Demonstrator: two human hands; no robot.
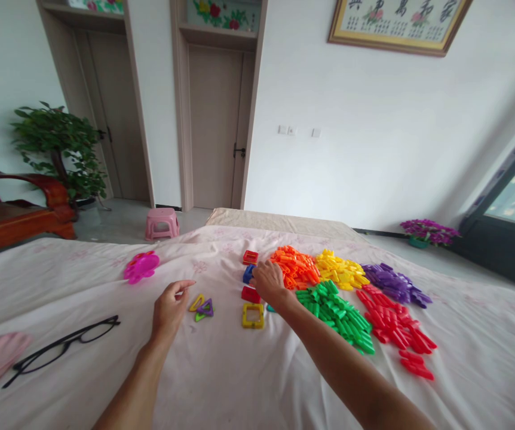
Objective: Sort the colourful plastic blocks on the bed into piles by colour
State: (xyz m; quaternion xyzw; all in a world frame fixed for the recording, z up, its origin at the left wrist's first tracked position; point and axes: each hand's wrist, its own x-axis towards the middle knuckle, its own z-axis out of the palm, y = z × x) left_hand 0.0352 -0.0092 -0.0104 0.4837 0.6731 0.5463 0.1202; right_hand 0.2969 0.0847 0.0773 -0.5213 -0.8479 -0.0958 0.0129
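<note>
My right hand (269,279) reaches over a short column of square plastic frame tiles, its fingers closed at a blue square tile (249,273). A red square tile (250,257) lies just beyond it. On the near side are another red tile (251,294) and a yellow square tile (253,316). A teal piece (270,308) shows partly from under my right wrist. My left hand (171,304) hovers with its index finger stretched out and nothing in its grasp. Beside it lie overlapping triangle tiles: yellow (196,303), purple (207,307) and green (200,316).
Right of my hand spread heaps of plastic pieces: orange (294,267), yellow (340,270), green (338,316), purple (394,283) and red (392,319). Leftward on the cloth lie a magenta dish (143,266), black glasses (64,345) and pink fabric (2,358).
</note>
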